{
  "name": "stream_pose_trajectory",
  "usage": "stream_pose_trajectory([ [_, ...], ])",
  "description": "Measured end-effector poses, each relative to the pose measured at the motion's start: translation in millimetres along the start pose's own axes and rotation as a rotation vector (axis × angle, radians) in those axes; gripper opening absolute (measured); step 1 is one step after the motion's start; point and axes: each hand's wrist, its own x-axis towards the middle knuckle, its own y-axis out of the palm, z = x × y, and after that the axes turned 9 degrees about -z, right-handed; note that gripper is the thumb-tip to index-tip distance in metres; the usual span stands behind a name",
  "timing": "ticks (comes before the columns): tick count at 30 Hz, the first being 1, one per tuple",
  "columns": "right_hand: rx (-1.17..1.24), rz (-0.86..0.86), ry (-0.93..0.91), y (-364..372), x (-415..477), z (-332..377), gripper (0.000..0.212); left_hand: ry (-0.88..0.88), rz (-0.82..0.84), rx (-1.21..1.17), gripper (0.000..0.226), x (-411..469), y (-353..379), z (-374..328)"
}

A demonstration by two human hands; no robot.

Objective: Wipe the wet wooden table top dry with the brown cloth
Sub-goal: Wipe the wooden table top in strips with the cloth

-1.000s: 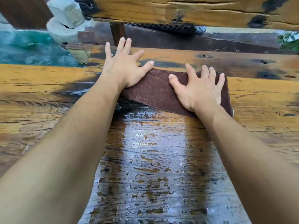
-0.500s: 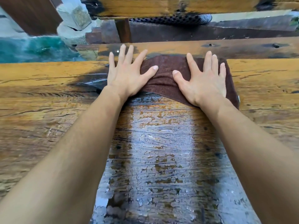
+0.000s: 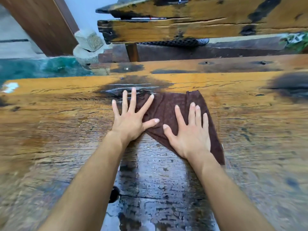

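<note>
Mid-wipe, by the look of it. Flat toward the far side of the bench (image 3: 50, 114), the brown cloth (image 3: 168, 105), pinned under left hand (image 3: 131, 120) and right hand (image 3: 190, 135), fingers straight and spread, gripping nothing. Nearer than the cloth, a glistening wet strip (image 3: 158, 189): probably much drying left.

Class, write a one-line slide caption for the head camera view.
Fingers spread, the left hand and right hand press the brown cloth flat on the wet wooden table top.
</note>
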Motion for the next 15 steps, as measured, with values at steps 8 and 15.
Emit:
stream_pose_trajectory([
  [8,0.017,0.038,-0.044,-6,-138,5,0.082,-0.122,0.040,0.110,0.096,-164,-6,-2],
  [15,0.027,0.098,-0.087,-24,-281,1,0.080,-0.273,0.021,0.086,0.115,-324,-27,-30],
])
